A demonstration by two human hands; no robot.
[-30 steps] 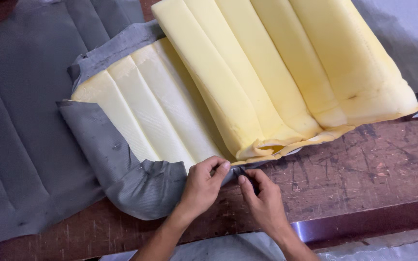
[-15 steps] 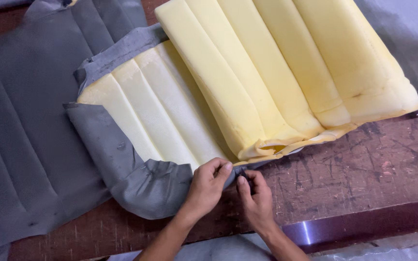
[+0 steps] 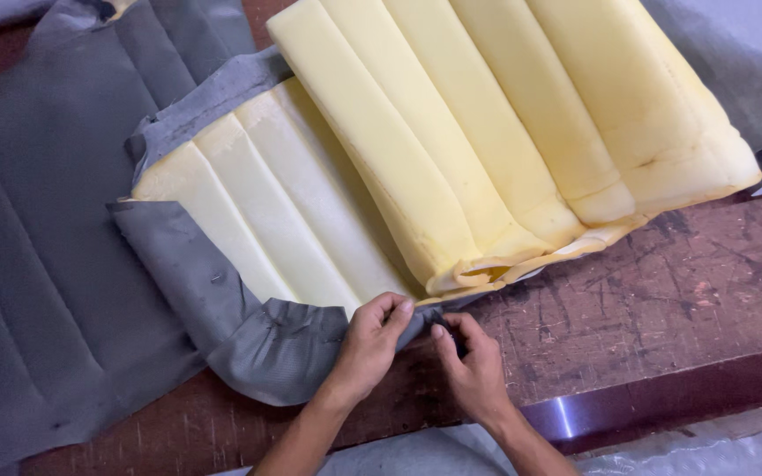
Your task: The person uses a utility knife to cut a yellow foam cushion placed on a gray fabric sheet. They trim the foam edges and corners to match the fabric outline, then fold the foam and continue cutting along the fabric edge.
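Pinching the grey cover's edge (image 3: 421, 324) together, left hand (image 3: 372, 345) and right hand (image 3: 472, 368) sit at the foam cushion's (image 3: 487, 150) near corner, its ribs running away.

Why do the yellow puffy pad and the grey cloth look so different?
The yellow foam pad is thick and puffy, with long rounded ridges; the grey fabric cover is thin, floppy and wrinkled. The foam lies on top; the fabric wraps its edge. The left hand and right hand pinch the fabric, not the foam. Both rest on the wooden table.
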